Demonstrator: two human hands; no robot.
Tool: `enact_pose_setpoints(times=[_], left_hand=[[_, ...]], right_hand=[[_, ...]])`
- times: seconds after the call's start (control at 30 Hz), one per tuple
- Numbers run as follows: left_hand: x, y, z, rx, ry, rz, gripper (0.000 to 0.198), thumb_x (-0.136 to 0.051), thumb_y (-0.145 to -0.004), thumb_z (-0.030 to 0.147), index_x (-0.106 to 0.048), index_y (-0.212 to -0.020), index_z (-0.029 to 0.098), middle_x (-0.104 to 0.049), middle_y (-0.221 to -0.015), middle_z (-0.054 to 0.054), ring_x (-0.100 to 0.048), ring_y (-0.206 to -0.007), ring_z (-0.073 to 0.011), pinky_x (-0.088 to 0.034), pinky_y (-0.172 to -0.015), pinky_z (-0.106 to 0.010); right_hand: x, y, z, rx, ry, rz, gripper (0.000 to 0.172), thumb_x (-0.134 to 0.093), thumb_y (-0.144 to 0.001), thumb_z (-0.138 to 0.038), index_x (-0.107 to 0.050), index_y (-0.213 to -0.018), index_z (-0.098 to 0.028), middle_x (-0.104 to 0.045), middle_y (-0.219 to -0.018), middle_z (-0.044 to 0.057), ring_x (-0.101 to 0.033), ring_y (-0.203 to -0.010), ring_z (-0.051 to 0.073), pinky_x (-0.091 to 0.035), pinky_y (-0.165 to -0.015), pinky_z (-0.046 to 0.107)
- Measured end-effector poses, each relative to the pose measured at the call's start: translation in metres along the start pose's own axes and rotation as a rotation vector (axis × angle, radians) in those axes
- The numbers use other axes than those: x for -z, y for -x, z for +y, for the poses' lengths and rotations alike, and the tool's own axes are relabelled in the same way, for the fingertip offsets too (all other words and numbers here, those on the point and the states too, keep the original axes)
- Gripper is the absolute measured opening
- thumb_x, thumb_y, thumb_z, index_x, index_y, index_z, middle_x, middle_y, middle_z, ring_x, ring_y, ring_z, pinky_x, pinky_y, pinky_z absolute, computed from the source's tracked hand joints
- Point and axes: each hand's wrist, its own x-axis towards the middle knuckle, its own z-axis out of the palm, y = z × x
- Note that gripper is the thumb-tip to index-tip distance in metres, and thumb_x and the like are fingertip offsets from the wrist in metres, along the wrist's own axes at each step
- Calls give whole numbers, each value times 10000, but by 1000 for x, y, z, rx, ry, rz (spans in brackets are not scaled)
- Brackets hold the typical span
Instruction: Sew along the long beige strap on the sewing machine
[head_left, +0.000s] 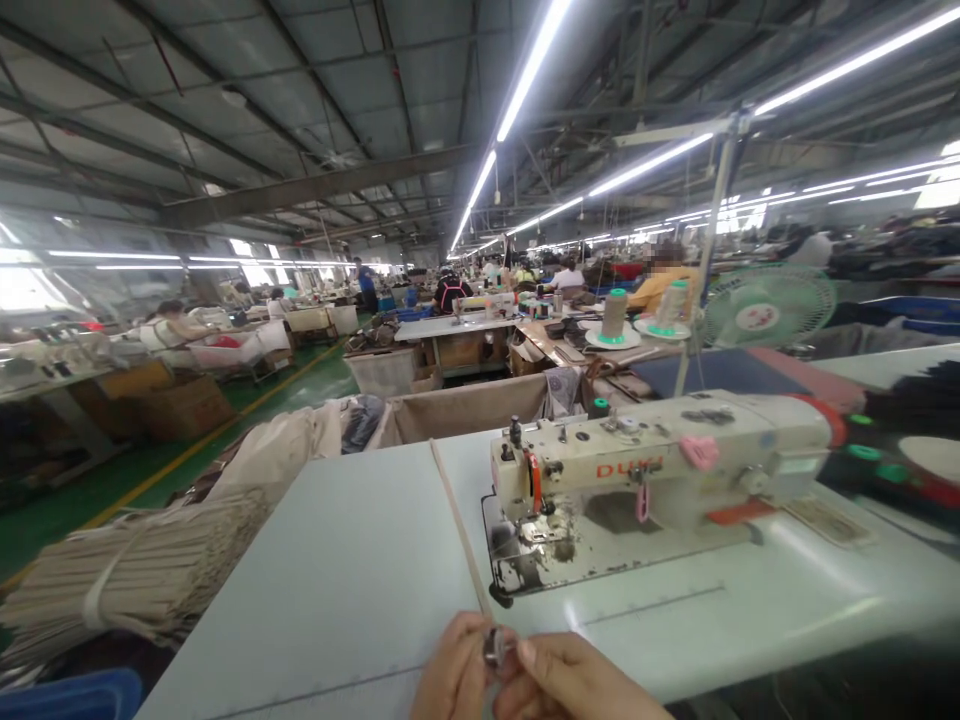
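Observation:
At the table's front edge, my left hand is closed round a small shiny metal piece, rounded and dark in parts. Its exact kind is too blurred to make out. My right hand pinches at the right side of the same piece with thumb and forefinger. A narrow beige strap lies lengthwise on the pale table, its near end reaching my left fingers. Just beyond my hands, to the right, stands a white sewing machine with a stained metal bed; nothing is seen under its needle area.
Bundled beige strips lie left of the table, above a blue bin. A cloth-lined bin adjoins the far edge. Thread cones and a green fan stand behind the machine. People work at other tables farther off.

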Motion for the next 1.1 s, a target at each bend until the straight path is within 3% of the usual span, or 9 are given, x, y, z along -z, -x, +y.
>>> enact_pose_setpoints(times=[0.13,0.27,0.4,0.57,0.8,0.93,1.1], left_hand=[[-32,-16,-16,-341,-405,-3,390,-323,-1058,335,-698,-1099,236,-686,-1016,-81,-688,-848,-180,-595,-791,-280],[-45,-18,-29,-466,-678,-9,322,-406,-1023,241,-645,-1238,230,-699,-1114,-95,-706,-889,-206,-613,-815,-318],[-39,-20,-36,-504,-566,-68,418,-492,-1032,376,-530,-1413,208,-692,-1198,-112,-706,-1036,-209,-610,-875,-277],[-31,-25,-35,-572,-412,-79,529,-533,-1009,474,-484,-1465,210,-715,-1193,-106,-696,-1080,-222,-597,-942,-308],[-37,-19,-36,-508,-342,-4,454,-508,-1011,504,-598,-1374,246,-740,-1113,-101,-713,-985,-242,-608,-873,-338],[-36,-21,-35,-469,-280,-19,386,-496,-1025,458,-641,-1322,258,-751,-1082,-86,-719,-959,-225,-601,-871,-314],[-32,-23,-34,-373,-168,16,322,-588,-987,432,-707,-1236,266,-763,-1087,-83,-726,-981,-235,-595,-907,-314]], right_hand=[[13,6,8,-27,-126,54,610,-754,-803,-687,-778,-931,-91,-765,-803,114,-720,-731,138,-526,-695,191],[23,8,11,-27,-225,151,568,-810,-759,-658,-784,-871,-102,-752,-762,79,-692,-674,92,-515,-648,131],[27,8,9,17,-262,207,529,-849,-739,-618,-795,-900,-116,-760,-829,74,-690,-714,95,-522,-684,143],[29,3,9,-6,-197,142,524,-889,-705,-588,-786,-972,-148,-736,-845,37,-635,-700,77,-474,-650,145],[29,-10,19,20,-211,61,520,-908,-685,-574,-786,-933,-133,-689,-817,29,-599,-681,67,-463,-624,138],[27,-8,20,23,-284,108,472,-926,-691,-522,-788,-935,-141,-648,-777,-4,-582,-629,36,-466,-610,117],[29,-3,17,29,-307,164,480,-912,-711,-532,-782,-944,-133,-740,-802,65,-700,-734,106,-527,-689,153]])
